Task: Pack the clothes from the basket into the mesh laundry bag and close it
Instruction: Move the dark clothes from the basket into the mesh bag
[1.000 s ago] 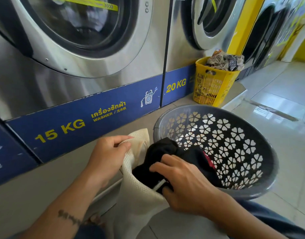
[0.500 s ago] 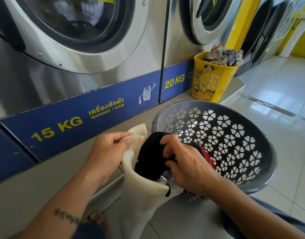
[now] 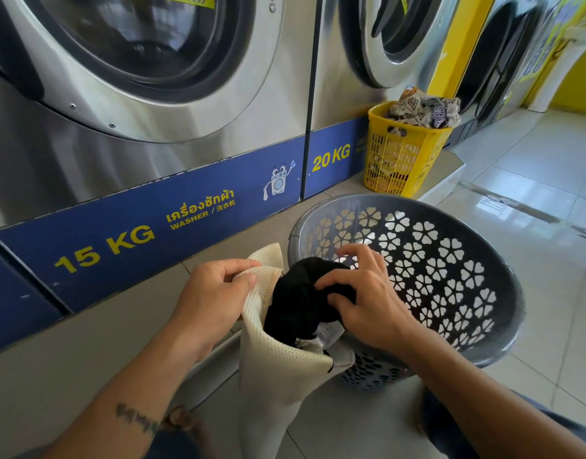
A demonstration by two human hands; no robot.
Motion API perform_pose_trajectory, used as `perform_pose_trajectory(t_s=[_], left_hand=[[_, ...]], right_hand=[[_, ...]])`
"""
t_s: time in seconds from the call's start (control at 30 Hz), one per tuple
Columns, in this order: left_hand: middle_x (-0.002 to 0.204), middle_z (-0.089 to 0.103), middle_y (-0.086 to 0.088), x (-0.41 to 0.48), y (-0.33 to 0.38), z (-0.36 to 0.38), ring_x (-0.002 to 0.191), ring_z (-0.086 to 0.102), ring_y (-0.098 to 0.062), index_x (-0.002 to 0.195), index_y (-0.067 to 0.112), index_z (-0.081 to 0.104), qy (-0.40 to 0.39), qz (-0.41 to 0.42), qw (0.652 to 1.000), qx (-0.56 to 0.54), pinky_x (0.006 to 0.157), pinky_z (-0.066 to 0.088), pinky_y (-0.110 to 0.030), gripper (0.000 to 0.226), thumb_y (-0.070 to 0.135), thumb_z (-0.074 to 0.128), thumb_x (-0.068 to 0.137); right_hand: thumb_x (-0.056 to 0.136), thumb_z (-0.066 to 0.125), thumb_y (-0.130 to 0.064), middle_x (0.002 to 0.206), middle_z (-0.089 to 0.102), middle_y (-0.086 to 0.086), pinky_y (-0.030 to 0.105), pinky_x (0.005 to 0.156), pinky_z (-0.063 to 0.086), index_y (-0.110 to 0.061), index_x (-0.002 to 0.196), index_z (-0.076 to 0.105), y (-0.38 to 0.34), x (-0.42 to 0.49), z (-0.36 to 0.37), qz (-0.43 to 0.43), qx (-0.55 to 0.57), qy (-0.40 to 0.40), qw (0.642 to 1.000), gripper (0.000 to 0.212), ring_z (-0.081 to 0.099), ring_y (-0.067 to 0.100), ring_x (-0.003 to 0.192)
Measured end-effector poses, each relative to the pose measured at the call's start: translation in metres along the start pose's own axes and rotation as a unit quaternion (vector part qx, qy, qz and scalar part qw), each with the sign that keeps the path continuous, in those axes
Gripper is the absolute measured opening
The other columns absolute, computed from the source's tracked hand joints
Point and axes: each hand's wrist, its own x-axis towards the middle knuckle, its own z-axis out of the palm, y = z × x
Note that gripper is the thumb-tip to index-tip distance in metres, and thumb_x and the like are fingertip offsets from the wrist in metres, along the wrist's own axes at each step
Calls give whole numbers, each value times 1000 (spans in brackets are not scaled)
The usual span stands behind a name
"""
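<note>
Steel front-load washer (image 3: 146,44) at 11 o'clock, marked 15 KG on a blue band (image 3: 126,260). Second washer (image 3: 384,38) at 12 o'clock, marked 20 KG. Grey plinth (image 3: 53,359) below, 8 o'clock. Yellow basket (image 3: 397,160) at 1 o'clock on the plinth, patterned cloth (image 3: 424,109) heaped on top. Yellow pillar (image 3: 450,61) behind it. Glossy pale floor tiles (image 3: 533,180) at 3 o'clock, reflecting light.

Bright daylight floods in, glaring white off the floor tiles (image 3: 530,180) right of the grey laundry basket (image 3: 414,203); behind it, washer fronts (image 3: 159,154) bow with wide-angle distortion, steel gleaming softly.
</note>
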Motion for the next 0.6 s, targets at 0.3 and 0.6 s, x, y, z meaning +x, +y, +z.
perform_pose_trajectory(t_s=[0.3, 0.6], left_hand=[[89, 78, 6, 4, -2, 4, 89, 72, -16, 106, 26, 76, 0, 2, 1000, 12, 84, 60, -45, 23, 15, 61, 93], [91, 77, 0, 0, 2, 0, 81, 73, -16, 104, 25, 76, 3, -20, 1000, -24, 66, 60, -31, 24, 12, 59, 95]], right_hand=[[87, 59, 2, 129, 49, -8, 20, 97, 48, -38, 138, 44, -3, -5, 1, 6, 87, -59, 994, 66, 48, 7, 118], [78, 62, -3, 81, 60, -2, 41, 60, 49, -28, 117, 37, -25, 8, -19, 17, 74, 87, 993, 52, 59, 14, 70]])
